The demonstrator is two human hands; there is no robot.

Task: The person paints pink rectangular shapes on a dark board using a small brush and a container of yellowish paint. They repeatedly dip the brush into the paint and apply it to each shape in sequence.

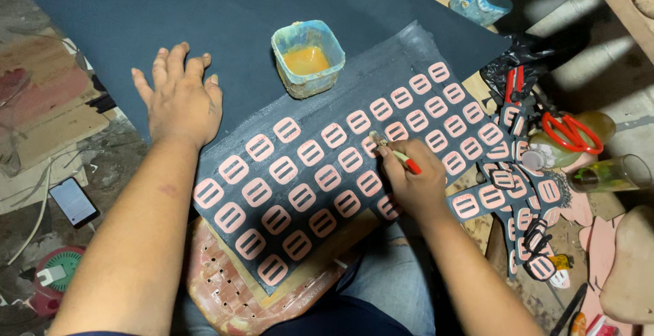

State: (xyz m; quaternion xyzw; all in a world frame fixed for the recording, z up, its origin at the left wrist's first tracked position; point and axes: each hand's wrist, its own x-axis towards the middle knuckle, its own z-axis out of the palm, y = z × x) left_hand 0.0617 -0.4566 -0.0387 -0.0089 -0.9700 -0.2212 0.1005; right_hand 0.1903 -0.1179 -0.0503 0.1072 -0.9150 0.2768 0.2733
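Right hand (414, 185) is gripping a brush (396, 153), long axis running 10-to-4 o'clock, bristle tip pointing 10 o'clock onto a pink patch (371, 145) of the dark sheet (320, 152). Brush is sticking out at the hand's 10 o'clock. Left hand (178, 98) is lying flat, fingers spread, at 9 o'clock of the glue cup (308, 58).

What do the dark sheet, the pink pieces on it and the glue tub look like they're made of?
Dark sheet: probably matte rubber or foam, flexible, no sheen. Pink pieces: thin flat cutouts, perhaps leatherette or foam. Tub: translucent bluish plastic, stained, holding amber liquid. The right hand holds a small brush.
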